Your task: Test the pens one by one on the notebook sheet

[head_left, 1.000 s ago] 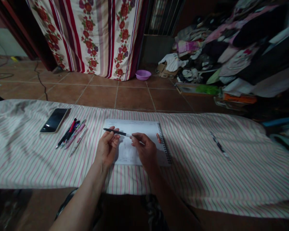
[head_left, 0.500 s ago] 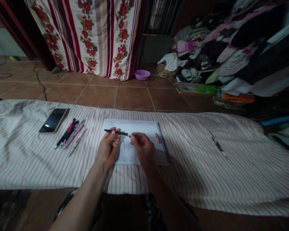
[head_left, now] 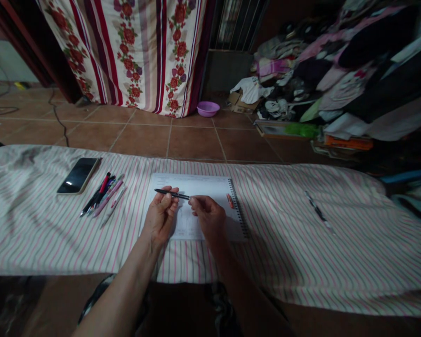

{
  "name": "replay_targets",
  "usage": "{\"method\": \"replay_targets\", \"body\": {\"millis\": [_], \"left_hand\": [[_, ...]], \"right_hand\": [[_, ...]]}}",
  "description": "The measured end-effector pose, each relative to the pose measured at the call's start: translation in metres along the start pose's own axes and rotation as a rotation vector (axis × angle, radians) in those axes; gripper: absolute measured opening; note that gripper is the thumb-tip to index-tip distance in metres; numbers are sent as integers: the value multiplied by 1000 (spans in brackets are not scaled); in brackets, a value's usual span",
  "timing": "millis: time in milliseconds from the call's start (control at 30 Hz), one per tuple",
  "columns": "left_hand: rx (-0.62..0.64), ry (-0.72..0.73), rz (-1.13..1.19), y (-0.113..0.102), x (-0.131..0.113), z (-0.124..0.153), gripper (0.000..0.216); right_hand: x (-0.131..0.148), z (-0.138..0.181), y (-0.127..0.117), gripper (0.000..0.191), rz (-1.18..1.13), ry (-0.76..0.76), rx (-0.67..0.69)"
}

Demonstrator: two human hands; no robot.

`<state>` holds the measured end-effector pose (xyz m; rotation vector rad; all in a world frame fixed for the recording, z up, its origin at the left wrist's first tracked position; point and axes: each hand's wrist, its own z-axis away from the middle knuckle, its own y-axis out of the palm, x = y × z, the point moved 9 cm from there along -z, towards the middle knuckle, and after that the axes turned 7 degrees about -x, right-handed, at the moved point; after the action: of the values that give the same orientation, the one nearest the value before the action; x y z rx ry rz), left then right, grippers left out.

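Above an open spiral notebook point(head_left: 199, 182), my left hand point(head_left: 161, 213) is closed around the middle of a slim black pen point(head_left: 171, 193). The pen lies almost level, its dark end pointing left. At the pen's right end, my right hand point(head_left: 207, 214) is closed in a pinch, thumb against fingers. Those fingertips hide the very end of the pen. A small orange-brown item point(head_left: 229, 201), perhaps an eraser or cap, rests on the page beside the spiral binding.
Left of the notebook lie several pens point(head_left: 103, 194) and a dark-screened phone point(head_left: 78, 175) on the striped cloth point(head_left: 277, 252). A black-and-white pen point(head_left: 316, 209) lies to the right. Beyond are a purple basin point(head_left: 208, 109), a floral curtain point(head_left: 147, 56) and piled clothes point(head_left: 323, 70).
My left hand and the black pen have shifted slightly right, toward my right fingers. The pale section at the pen's right end now shows less. My right hand has barely moved.
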<state>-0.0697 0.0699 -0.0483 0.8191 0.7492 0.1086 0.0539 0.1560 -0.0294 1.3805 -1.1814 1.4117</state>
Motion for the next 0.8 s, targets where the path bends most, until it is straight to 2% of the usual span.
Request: {"method": "replay_targets", "body": {"millis": [167, 300, 533, 800], "left_hand": [[-21, 8, 24, -1, -3, -1, 21], [-19, -1, 22, -1, -3, -1, 19], [24, -1, 8, 0, 0, -1, 16], [48, -1, -1, 5, 1, 7, 15]], "right_hand": [[-5, 1, 6, 26, -81, 71, 85], [-6, 3, 7, 24, -161, 132, 88], [-11, 8, 12, 28, -319, 334, 147], [-11, 19, 24, 31, -438, 418, 300]]}}
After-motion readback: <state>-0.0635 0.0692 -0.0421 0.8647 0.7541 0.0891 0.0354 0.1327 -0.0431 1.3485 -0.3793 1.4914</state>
